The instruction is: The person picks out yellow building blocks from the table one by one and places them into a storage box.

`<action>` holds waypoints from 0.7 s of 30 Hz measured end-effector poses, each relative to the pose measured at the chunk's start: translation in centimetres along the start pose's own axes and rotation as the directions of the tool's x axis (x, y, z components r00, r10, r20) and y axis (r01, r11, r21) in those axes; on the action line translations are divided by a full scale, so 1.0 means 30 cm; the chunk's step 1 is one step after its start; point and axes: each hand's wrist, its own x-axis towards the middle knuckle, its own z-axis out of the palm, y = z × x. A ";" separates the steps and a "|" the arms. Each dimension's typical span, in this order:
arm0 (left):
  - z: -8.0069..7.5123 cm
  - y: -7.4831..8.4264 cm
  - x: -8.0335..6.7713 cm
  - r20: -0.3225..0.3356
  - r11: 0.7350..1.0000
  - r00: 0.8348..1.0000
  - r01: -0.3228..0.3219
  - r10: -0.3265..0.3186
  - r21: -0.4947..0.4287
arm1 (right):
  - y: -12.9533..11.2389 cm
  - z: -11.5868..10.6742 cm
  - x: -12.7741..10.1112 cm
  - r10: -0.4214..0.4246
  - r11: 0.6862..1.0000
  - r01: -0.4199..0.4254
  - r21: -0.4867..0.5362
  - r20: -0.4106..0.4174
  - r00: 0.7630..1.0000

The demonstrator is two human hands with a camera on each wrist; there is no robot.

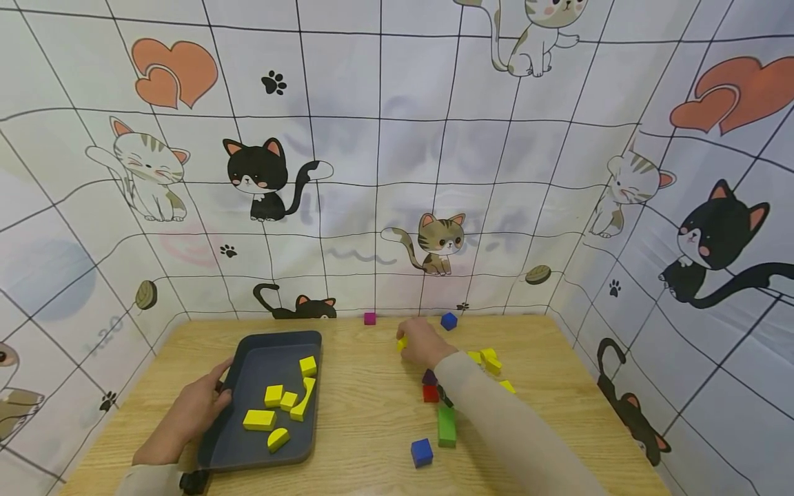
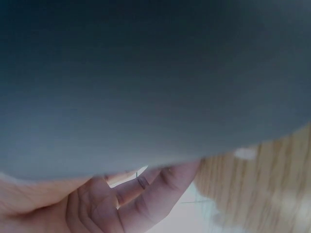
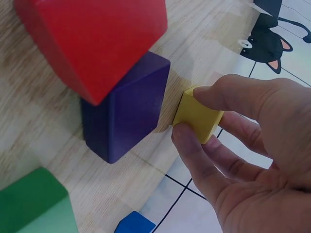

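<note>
On the wooden table [image 1: 372, 413], the right hand [image 1: 424, 342] pinches a yellow cube [image 3: 197, 115]; the tray [image 1: 248, 451], gripped by the left hand [image 1: 192, 410], lies leftward.

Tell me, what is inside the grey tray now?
Inside the grey tray lie six yellow blocks: cubes, flat bars, a curved piece and a half-round one. The left hand grips the tray's left edge, so its fingers under the rim stay hidden.

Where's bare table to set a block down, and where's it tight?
Free: the wood strip between the gray tray and the red block, and the far-left corner behind the tray. Crowded: around the right hand, where yellow blocks, red, purple and green block cluster.
</note>
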 end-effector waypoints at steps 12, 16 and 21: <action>0.000 -0.002 -0.001 -0.004 1.000 1.000 -0.007 0.008 0.006 | 0.045 0.031 0.035 -0.024 0.999 0.024 0.032 0.004 1.000; 0.001 -0.001 0.000 -0.003 1.000 1.000 -0.006 0.006 0.009 | 0.002 0.011 0.015 0.004 0.999 -0.005 0.047 0.013 1.000; -0.003 0.005 -0.004 0.004 1.000 1.000 -0.002 0.002 -0.012 | -0.010 0.018 0.015 -0.038 0.999 0.038 0.027 -0.015 0.999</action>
